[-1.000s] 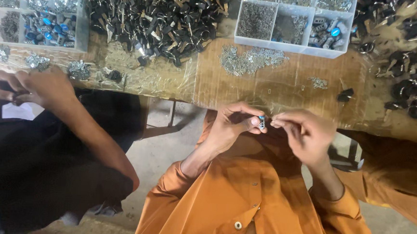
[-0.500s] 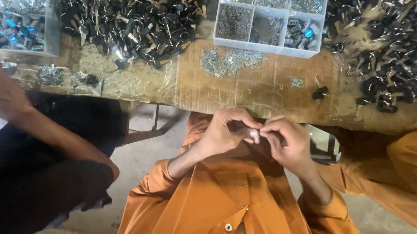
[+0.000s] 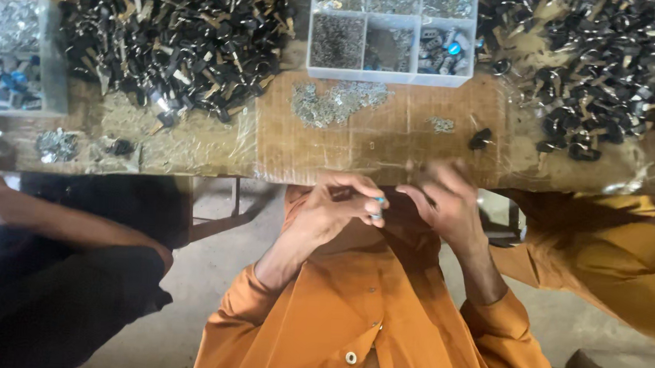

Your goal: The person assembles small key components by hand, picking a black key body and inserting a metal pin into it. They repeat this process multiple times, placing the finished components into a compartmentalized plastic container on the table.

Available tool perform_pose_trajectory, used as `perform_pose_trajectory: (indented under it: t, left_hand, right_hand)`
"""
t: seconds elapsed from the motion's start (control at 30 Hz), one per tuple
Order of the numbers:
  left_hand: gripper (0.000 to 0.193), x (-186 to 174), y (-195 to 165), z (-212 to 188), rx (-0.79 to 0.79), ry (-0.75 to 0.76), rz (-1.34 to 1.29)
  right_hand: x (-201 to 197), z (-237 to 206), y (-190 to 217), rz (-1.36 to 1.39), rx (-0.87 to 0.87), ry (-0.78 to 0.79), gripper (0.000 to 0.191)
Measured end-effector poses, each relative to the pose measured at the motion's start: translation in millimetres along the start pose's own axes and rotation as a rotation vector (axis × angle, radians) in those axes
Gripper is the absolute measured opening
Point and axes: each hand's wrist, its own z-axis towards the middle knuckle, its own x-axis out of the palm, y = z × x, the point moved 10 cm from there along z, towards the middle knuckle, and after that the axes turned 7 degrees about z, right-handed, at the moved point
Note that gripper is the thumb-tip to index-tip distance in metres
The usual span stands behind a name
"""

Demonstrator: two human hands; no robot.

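My left hand (image 3: 330, 207) is curled below the table's front edge, pinching a small metal part with a blue tip (image 3: 378, 203) between thumb and fingers. My right hand (image 3: 447, 203) is a short way to its right, blurred, fingers loosely apart and reaching up to the edge of the cardboard-covered table (image 3: 390, 146). Nothing shows in it. A small pile of silver parts (image 3: 336, 103) lies on the cardboard just beyond my hands. To the right of it sits a single black piece (image 3: 480, 138) and a tiny silver cluster (image 3: 442, 124).
Large heaps of black key-like parts (image 3: 174, 34) (image 3: 607, 72) fill the back. A clear compartment box (image 3: 392, 32) stands at centre back, another box (image 3: 10, 51) at far left. A co-worker's arm (image 3: 45, 216) is on the left, an orange-clad person (image 3: 611, 254) on the right.
My hands were joined on the small part; now the right hand has pulled away toward the table edge while the left keeps the part. The view has shifted.
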Motion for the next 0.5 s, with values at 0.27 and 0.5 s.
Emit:
perform_pose_trajectory:
  t: [0.27, 0.5]
  left_hand:
    - [0.015, -8.2, 0.2, 1.8, 0.054, -0.106, 0.126]
    - [0.02, 0.6, 0.3, -1.9, 0.071, -0.077, 0.098]
  right_hand:
    - [2.8, -41.1, -43.5, 0.805, 0.362, -0.12, 0.017]
    - [-5.0, -18.0, 5.7, 0.645, 0.235, -0.197, 0.011]
